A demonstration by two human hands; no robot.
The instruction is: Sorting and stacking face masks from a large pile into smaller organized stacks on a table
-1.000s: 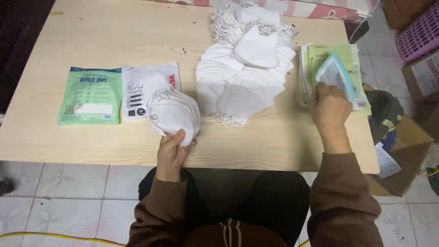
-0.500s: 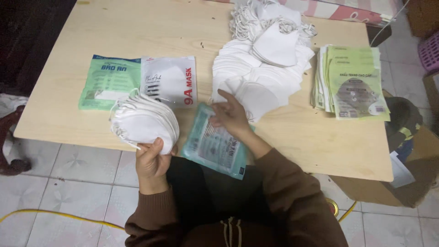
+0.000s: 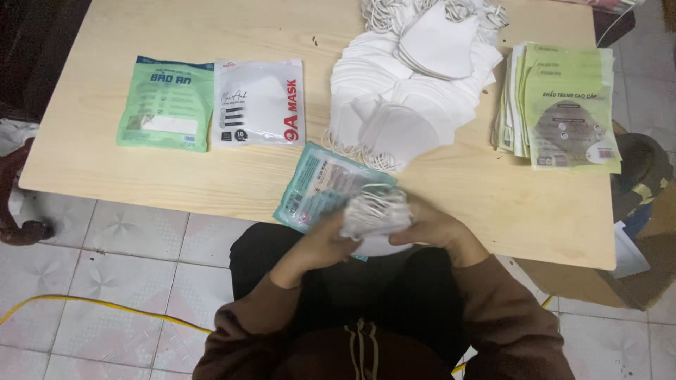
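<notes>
While the wooden table (image 3: 141, 183) is filling the upper part of the frame, both hands are working low in the centre, just off its near edge. The left hand (image 3: 325, 238) is curling its fingers around a bunched stack of white masks (image 3: 375, 211), gripping it from the left, and the right hand (image 3: 428, 226) is closing on the same stack from the other side, fingers pressed together against it. The stack is sitting over a teal pouch (image 3: 317, 191), which is lying tilted half across the table edge; which hand is holding the pouch, I cannot tell. Up in the centre, a big loose heap of white masks (image 3: 415, 84) is spreading over the table, ear loops trailing. At the upper left, a green packet (image 3: 167, 103) is lying flat with a white packet (image 3: 259, 103) just beside it. At the upper right, a pile of light green pouches (image 3: 563, 105) is resting near the table's far side. The sleeves are brown.
</notes>
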